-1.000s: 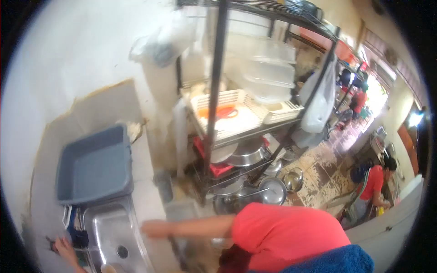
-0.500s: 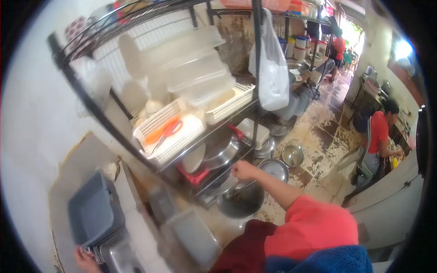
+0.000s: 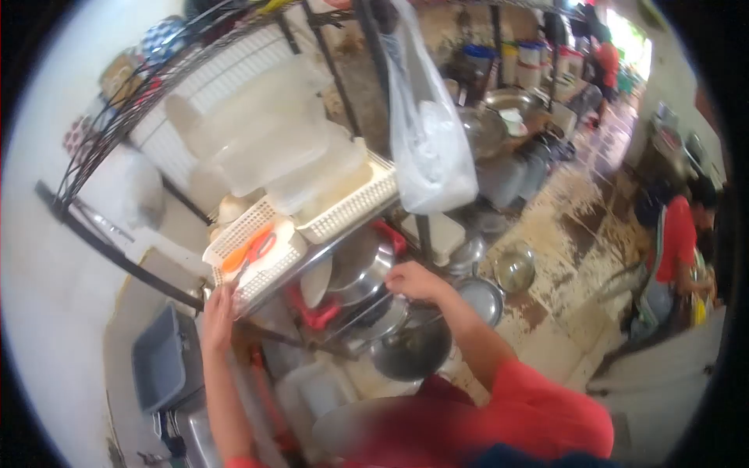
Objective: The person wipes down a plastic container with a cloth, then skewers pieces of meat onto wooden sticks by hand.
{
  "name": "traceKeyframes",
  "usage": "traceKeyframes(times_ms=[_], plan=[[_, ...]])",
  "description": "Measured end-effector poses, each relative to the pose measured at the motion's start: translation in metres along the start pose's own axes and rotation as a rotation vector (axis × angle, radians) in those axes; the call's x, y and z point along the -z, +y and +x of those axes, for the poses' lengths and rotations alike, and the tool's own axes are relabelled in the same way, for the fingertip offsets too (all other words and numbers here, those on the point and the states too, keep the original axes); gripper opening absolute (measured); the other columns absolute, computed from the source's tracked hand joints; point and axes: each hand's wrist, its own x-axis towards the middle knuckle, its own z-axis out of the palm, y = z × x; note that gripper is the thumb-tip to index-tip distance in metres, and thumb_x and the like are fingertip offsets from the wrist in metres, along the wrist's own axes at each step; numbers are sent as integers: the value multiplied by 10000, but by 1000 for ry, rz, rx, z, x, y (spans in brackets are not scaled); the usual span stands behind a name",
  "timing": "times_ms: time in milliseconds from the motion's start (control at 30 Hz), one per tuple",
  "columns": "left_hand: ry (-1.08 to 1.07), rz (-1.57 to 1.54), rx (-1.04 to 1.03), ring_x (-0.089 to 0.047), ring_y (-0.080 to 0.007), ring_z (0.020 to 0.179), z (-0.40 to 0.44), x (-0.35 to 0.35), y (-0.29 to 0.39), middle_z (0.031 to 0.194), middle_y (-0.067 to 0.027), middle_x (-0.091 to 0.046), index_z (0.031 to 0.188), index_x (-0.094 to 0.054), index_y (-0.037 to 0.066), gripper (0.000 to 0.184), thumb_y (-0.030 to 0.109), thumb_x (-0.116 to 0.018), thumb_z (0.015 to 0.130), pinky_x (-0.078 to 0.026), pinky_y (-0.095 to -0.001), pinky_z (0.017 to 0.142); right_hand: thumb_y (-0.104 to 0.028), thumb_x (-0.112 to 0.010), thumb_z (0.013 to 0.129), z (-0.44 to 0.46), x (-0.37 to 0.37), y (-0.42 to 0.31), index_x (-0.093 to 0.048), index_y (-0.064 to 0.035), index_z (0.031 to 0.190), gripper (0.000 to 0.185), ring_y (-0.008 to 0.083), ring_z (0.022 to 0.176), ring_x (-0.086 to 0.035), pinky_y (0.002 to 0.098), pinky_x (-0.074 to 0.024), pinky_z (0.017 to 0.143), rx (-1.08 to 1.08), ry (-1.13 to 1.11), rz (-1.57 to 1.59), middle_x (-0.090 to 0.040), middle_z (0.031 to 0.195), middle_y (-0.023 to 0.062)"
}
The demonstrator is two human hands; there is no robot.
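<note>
We see the left hand (image 3: 219,312) at the shelf's (image 3: 320,256) front left corner, beside a basket (image 3: 275,273) with red-handled scissors (image 3: 266,245); the right hand (image 3: 412,282), fingers curled, is near a steel pot (image 3: 361,271) one level down. Whether they grip anything, we cannot tell. Beyond hangs a plastic bag (image 3: 434,160).

You have a whitish wall (image 3: 58,312) left of the black rack (image 3: 316,256), worn tiled floor (image 3: 558,269) right of it, and bright light (image 3: 636,47) far beyond it.
</note>
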Motion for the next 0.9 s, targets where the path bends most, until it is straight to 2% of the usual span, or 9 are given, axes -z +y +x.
traceKeyframes(times_ms=[67, 133, 233, 433, 600, 667, 767, 867, 900], plan=[[-20, -335, 30, -526, -242, 973, 32, -15, 19, 1208, -163, -455, 1229, -416, -29, 548, 427, -414, 925, -465, -355, 799, -145, -610, 775, 7, 13, -38, -632, 9, 914, 209, 136, 729, -593, 289, -477, 681, 74, 15, 52, -648, 808, 97], [-79, -597, 48, -499, -301, 1048, 71, -18, 22, 1269, -217, -373, 1274, -336, -38, 590, 428, -414, 921, -437, -386, 905, -125, -594, 812, 18, 28, -81, -610, -5, 983, 210, 125, 717, -578, 264, -474, 650, 117, 76, 157, -631, 799, 58], [38, -788, 127, -480, -319, 1081, 115, -27, 27, 1266, -243, -359, 1291, -283, -44, 624, 433, -424, 914, -414, -405, 950, -137, -570, 839, 57, 55, -123, -561, 9, 1026, 238, 107, 663, -537, 268, -462, 590, 141, 111, 321, -591, 759, 40], [129, -1021, 153, -448, -340, 1131, 186, -36, 15, 1246, -260, -373, 1261, -286, -54, 618, 419, -459, 904, -418, -400, 942, -274, -571, 856, 152, 110, -193, -522, -44, 1105, 343, 146, 818, -565, 292, -495, 668, 157, 319, 262, -573, 977, 49], [-13, -1200, 124, -521, -266, 969, 226, -45, 18, 1053, -166, -520, 1143, -397, -10, 412, 319, -482, 910, -454, -382, 869, -444, -507, 859, 247, 157, -230, -449, -33, 1218, 549, 239, 893, -543, 358, -489, 717, 166, 576, -80, -518, 1100, 112], [-150, -1308, 30, -536, -241, 908, 238, -47, 10, 993, -131, -547, 1097, -435, 13, 334, 274, -508, 901, -463, -364, 844, -451, -497, 858, 280, 165, -236, -415, -42, 1252, 574, 247, 862, -543, 361, -490, 702, 59, 685, 32, -518, 1103, 125], [-237, -1407, 103, -539, -214, 857, 254, -47, 7, 942, -95, -560, 1039, -480, 37, 225, 194, -531, 887, -470, -340, 803, -389, -471, 882, 313, 171, -245, -439, -59, 1221, 475, 235, 844, -545, 365, -494, 686, -62, 725, 259, -532, 1091, 111], [-293, -1512, 177, -542, -191, 809, 277, -48, -2, 896, -71, -557, 998, -497, 47, 153, 159, -514, 894, -478, -314, 745, -379, -380, 939, 342, 178, -224, -469, -62, 996, 334, 172, 544, -479, 318, -425, 486, 206, 345, 719, -503, 736, 94], [-220, -1519, 182, -541, -192, 772, 281, -51, 0, 850, -71, -552, 974, -499, 50, 134, 161, -502, 901, -480, -320, 719, -284, -388, 943, 341, 170, -229, -454, -50, 907, 245, 180, 581, -511, 315, -454, 500, 205, 369, 758, -525, 753, 90]])
